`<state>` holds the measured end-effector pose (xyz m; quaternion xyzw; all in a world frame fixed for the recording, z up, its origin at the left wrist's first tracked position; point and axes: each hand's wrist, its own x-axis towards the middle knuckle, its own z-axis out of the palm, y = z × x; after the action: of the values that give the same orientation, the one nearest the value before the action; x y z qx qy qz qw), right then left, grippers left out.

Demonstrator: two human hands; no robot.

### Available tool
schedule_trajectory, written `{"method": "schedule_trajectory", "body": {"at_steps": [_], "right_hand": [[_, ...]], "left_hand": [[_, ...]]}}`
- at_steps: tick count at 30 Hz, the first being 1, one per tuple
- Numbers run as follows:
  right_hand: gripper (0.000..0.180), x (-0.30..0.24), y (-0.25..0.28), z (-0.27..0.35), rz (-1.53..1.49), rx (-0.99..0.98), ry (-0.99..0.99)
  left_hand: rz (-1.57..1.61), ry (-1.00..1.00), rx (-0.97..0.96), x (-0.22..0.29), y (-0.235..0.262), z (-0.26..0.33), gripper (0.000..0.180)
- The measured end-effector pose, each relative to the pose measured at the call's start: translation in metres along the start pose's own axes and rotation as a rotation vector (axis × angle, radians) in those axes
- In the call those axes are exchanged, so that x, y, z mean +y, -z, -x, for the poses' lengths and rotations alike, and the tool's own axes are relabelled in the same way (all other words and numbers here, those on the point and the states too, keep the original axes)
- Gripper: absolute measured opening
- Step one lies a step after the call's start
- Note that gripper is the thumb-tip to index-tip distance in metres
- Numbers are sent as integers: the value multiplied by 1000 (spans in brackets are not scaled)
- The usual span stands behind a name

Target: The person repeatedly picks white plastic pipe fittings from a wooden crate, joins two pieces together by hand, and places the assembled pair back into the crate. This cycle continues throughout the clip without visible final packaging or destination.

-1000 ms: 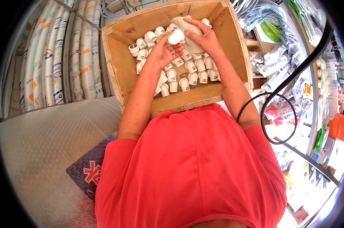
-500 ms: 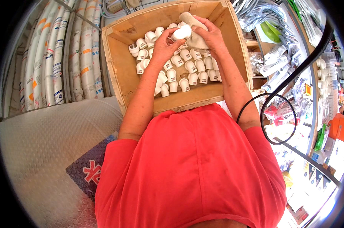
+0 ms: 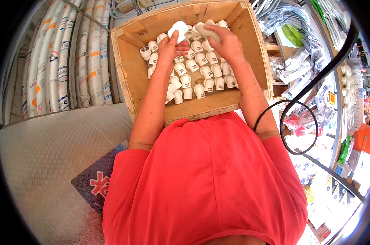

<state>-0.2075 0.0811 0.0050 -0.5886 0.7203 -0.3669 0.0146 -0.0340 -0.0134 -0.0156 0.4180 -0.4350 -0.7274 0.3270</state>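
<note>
Over the wooden box, my left hand (image 3: 168, 50) grips a white elbow pipe fitting (image 3: 177, 32), thumb on top and fingers partly spread beneath. My right hand (image 3: 229, 45) has its fingers closed on a beige cloth (image 3: 205, 29), which looks smeared by motion. The fitting and the cloth are apart from each other. Below both hands, several more white elbow pipe fittings (image 3: 206, 72) stand in rough rows on the bottom of the wooden box (image 3: 130, 77). My hands and forearms hide some of them.
Wrapped long pipes (image 3: 62, 57) stand in a rack at left. Bubble wrap (image 3: 42, 163) covers a surface nearer me. To the right, shelves hold bagged parts (image 3: 301, 73). A black cable (image 3: 315, 85) loops down past my right arm.
My left hand has moved the elbow fitting left and away from the cloth. My right hand with the cloth has lowered slightly, and the cloth lies flatter along the fingers.
</note>
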Motion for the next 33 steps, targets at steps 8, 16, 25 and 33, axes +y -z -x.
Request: {"method": "schedule_trajectory", "body": {"at_steps": [8,16,25,33], "right_hand": [[35,-21,3,2,-124,-164,27],[35,-24,5,-3,-184,19,23],[37,-8,1,-1,-29,-88,-12],[38,-13,-5,3,-164,-169,17]], "left_hand": [[76,155,-123,0,-1,1,44],[307,170,-209,-4,9,-4,45],[549,242,-357,-5,13,-6,40],[579,244,-300,-10,8,-7,40]]}}
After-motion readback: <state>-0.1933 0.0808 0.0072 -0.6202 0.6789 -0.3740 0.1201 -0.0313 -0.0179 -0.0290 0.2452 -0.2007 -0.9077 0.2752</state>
